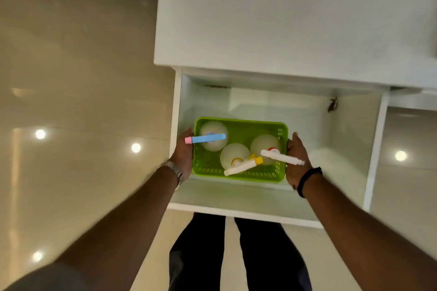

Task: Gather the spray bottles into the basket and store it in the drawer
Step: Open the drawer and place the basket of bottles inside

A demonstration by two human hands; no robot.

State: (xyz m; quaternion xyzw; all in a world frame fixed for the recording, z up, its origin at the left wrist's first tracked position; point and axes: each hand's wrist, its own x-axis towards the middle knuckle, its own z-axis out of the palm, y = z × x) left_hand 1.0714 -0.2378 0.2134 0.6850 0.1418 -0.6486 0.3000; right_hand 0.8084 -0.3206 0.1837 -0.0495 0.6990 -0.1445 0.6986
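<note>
A green plastic basket (pixel 281 172) sits inside the open white drawer (pixel 238 212), toward its left side. Three white spray bottles stand in it: one with a blue head and pink nozzle (pixel 208 138) at the back left, one with a yellow nozzle (pixel 236 157) in front, one with a white head and red collar (pixel 266 144) at the right. My left hand (pixel 183 156) grips the basket's left wall. My right hand (pixel 295 160) grips its right wall. Whether the basket rests on the drawer floor I cannot tell.
The white cabinet top (pixel 283 19) lies above the drawer. The drawer's right part (pixel 335 149) holds nothing. A glossy beige tiled floor (pixel 78 78) spreads to the left. My legs in dark trousers (pixel 236 255) stand just before the drawer front.
</note>
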